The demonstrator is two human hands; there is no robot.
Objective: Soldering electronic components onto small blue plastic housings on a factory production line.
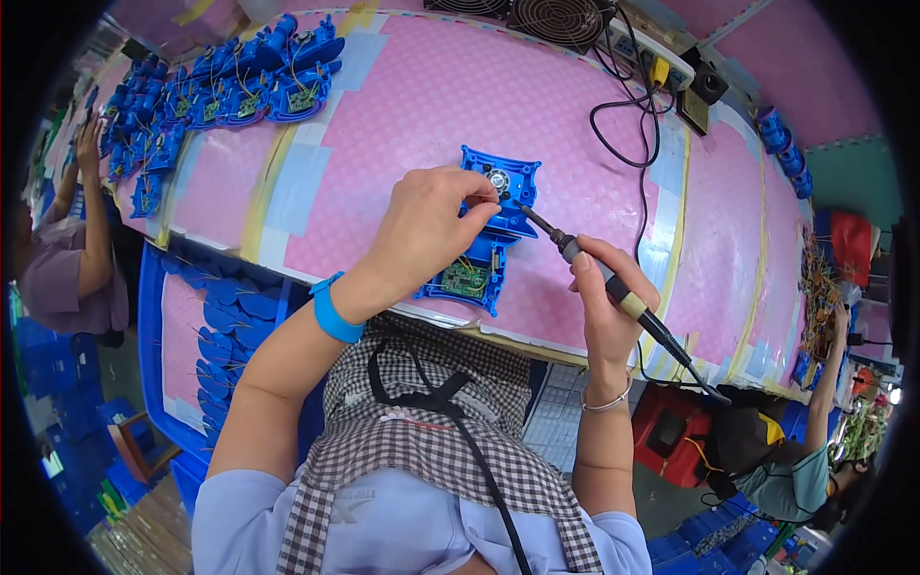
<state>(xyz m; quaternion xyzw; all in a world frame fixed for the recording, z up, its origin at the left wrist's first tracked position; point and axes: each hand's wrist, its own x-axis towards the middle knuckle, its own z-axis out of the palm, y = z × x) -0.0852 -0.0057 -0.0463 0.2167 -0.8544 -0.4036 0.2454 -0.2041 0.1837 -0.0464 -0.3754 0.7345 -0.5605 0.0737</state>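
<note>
In the middle of the pink work surface lies a blue plastic housing half point(518, 174) with a round metallic part point(497, 180) in it. My left hand point(426, 218) reaches over its left side, thumb and fingertips pinched together; whatever is between them is too small to make out. A soldering iron point(569, 248) is held in my right hand point(613, 305), its tip pointing at the right part of that housing, close to my left fingertips. Nearer to me, a second blue housing half point(494, 292) holds a green circuit board point(464, 278), partly under my left wrist.
Rows of blue housings with green boards point(303, 96) stand at the back left. A power strip point(652, 53) with black cables and fans point(561, 19) sit at the back. A blue crate point(153, 321) of blue parts is left of me. Other people work at both sides.
</note>
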